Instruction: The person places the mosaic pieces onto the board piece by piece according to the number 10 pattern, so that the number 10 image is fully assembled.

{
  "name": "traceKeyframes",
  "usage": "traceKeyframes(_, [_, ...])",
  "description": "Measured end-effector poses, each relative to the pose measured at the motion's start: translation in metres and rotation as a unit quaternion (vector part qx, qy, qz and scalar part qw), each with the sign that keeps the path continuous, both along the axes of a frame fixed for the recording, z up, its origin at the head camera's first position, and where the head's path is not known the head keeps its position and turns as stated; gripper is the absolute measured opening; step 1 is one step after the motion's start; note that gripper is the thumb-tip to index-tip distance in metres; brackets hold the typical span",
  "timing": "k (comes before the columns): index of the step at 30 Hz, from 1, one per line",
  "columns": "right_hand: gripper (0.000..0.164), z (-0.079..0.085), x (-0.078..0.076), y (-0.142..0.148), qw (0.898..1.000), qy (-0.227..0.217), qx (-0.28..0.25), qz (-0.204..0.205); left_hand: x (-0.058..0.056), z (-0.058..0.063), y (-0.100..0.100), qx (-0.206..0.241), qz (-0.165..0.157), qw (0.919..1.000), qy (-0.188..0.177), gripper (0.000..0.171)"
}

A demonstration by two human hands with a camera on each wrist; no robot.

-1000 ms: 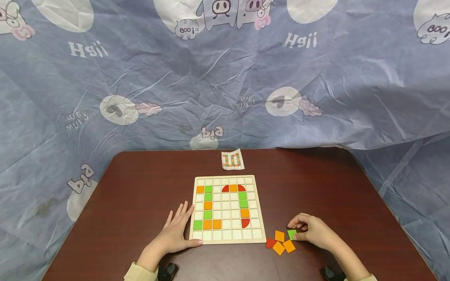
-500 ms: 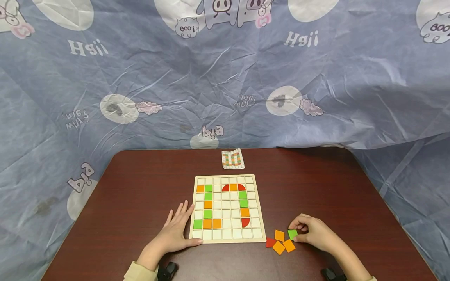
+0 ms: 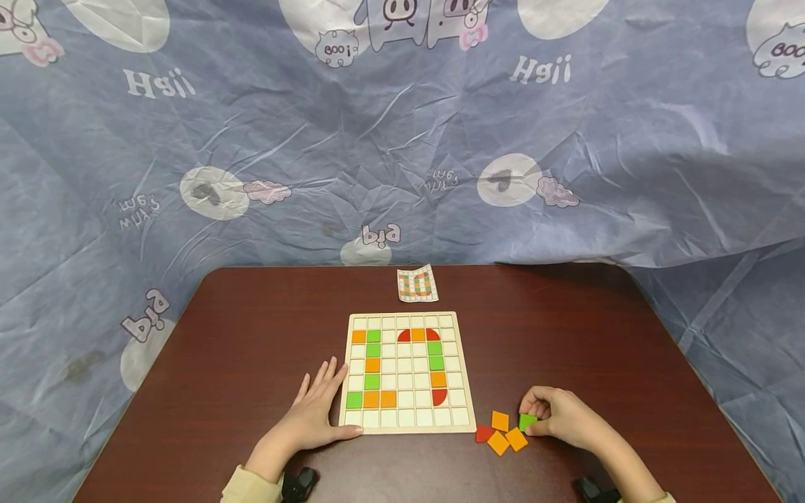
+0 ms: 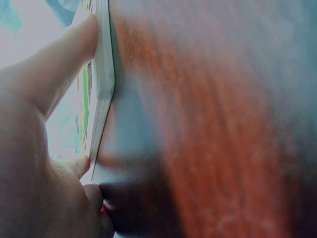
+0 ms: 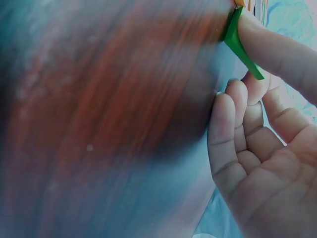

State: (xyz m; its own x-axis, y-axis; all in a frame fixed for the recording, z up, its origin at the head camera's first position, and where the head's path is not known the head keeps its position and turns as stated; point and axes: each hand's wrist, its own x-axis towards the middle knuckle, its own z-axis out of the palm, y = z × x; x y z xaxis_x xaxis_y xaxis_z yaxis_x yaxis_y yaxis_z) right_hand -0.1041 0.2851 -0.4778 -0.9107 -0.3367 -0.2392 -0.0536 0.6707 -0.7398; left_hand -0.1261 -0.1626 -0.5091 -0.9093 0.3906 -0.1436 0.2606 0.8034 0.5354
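A pale wooden grid board [image 3: 405, 419] lies on the table, with green, orange and red pieces set in some of its cells. My left hand [image 3: 307, 418] rests at its left side, fingers stretched along the edge and thumb at the near left corner. In the left wrist view the thumb [image 4: 74, 47] touches the board's side. To the right of the board, my right hand [image 3: 566, 419] pinches a green square tile [image 3: 527, 422] between thumb and fingers. Seen from the right wrist, that green tile [image 5: 243, 49] stands tilted above the dark tabletop.
Beside the board's near right corner lie several loose orange tiles [image 3: 499, 420] and a red piece [image 3: 483, 434]. A small printed pattern card [image 3: 417, 285] lies behind the board. The brown table [image 3: 270, 314] ends at a blue patterned cloth [image 3: 314, 140].
My right hand has shifted slightly to the right with the green tile, away from the orange tiles. My left hand keeps its place at the board.
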Motion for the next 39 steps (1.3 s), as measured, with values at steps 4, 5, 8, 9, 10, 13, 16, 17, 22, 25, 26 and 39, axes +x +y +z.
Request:
traceKeyframes(4, [0.023,0.001,-0.001,0.001,1.0,-0.007,-0.013,0.008,0.0,0.001,0.0,0.0,-0.001,1.0,0.003,0.113])
traceKeyframes(5, [0.023,0.001,-0.002,0.001,1.0,-0.005,-0.017,0.01,0.0,0.0,0.0,-0.001,-0.002,1.0,0.002,0.113])
traceKeyframes(8, [0.022,0.001,-0.005,-0.001,0.999,-0.009,-0.037,0.008,0.0,0.0,0.0,-0.001,-0.003,1.0,0.001,0.113])
traceKeyframes(9, [0.023,0.001,-0.005,-0.002,0.999,-0.011,-0.046,0.006,0.0,0.0,-0.001,-0.001,-0.003,1.0,0.002,0.113])
traceKeyframes(10, [0.023,0.001,-0.007,-0.003,0.998,-0.014,-0.056,0.004,0.001,0.0,-0.001,0.0,-0.003,1.0,0.002,0.113])
traceKeyframes(13, [0.023,0.002,-0.011,-0.008,0.995,-0.022,-0.096,-0.002,0.001,0.0,-0.001,0.001,-0.002,1.0,0.002,0.114])
traceKeyframes(16, [0.025,0.004,-0.015,-0.017,0.991,-0.022,-0.13,-0.004,0.001,0.0,-0.001,0.003,0.0,1.0,0.006,0.113])
traceKeyframes(17, [0.025,0.005,-0.017,-0.02,0.99,-0.019,-0.138,-0.006,0.002,0.0,-0.001,0.002,0.001,1.0,0.008,0.113])
traceKeyframes(22, [0.026,0.008,-0.025,-0.042,0.988,-0.008,-0.153,-0.029,0.002,-0.001,-0.001,0.012,-0.001,0.9998,0.016,0.112])
traceKeyframes(25, [0.026,0.01,-0.029,-0.059,0.987,-0.01,-0.154,-0.044,0.001,0.0,-0.001,0.007,0.0,0.9999,0.009,0.113])
traceKeyframes(26, [0.026,0.011,-0.03,-0.065,0.987,-0.009,-0.153,-0.049,0.001,0.0,-0.001,0.005,0.001,1.0,0.007,0.113])
traceKeyframes(39, [0.013,0.007,-0.038,-0.134,0.99,0.045,-0.111,-0.076,-0.001,-0.001,0.0,-0.005,0.001,1.0,-0.001,0.114])
